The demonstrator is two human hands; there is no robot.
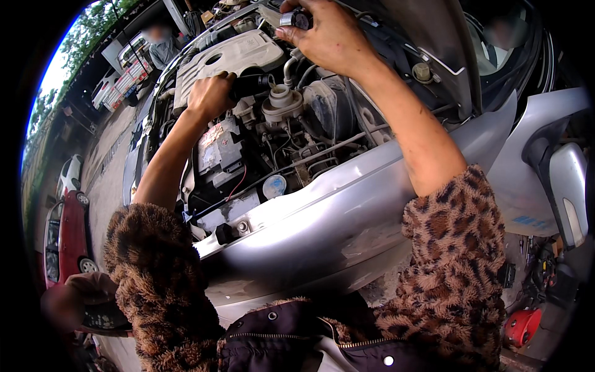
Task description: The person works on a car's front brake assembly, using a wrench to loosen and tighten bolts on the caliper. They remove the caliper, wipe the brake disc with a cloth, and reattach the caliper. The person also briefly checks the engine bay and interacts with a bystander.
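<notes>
My left hand (211,98) is closed around a black hose (251,85), whose ringed open end points right, just above a round pale metal neck (281,94) in the engine bay. Higher up and to the right, my right hand (331,38) pinches a short round piece with a black centre and a silver metal band (296,20) between thumb and fingers. What kind of piece it is I cannot make out. Beneath my left hand lies the beige engine cover (242,54). A grey battery (218,149) sits nearer to me, below my left wrist.
The silver fender (322,217) runs between me and the engine bay. A blue-and-white round cap (274,186) is near its edge. The raised hood (427,37) is at the upper right. Another person (162,49) stands beyond the car's front; a red car (67,235) is at left.
</notes>
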